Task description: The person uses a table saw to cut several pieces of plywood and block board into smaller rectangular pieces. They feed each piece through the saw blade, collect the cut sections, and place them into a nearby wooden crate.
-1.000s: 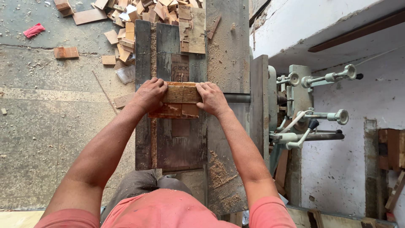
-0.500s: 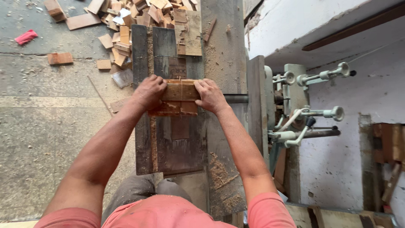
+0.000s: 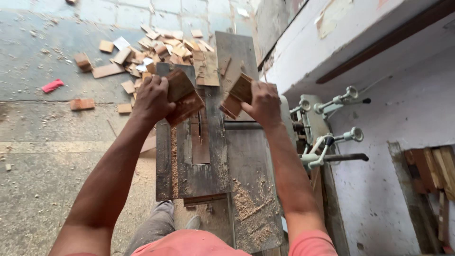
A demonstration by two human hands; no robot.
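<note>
Left hand [image 3: 152,99] closed around a wood piece [image 3: 182,95], held tilted just above the saw table [image 3: 246,156], left of the blade slot [image 3: 199,127]. Right hand [image 3: 263,102] grips a second piece [image 3: 237,95], right of the slot and apart from the first. Offcut pile [image 3: 156,47] on the floor beyond the table's far end.
</note>
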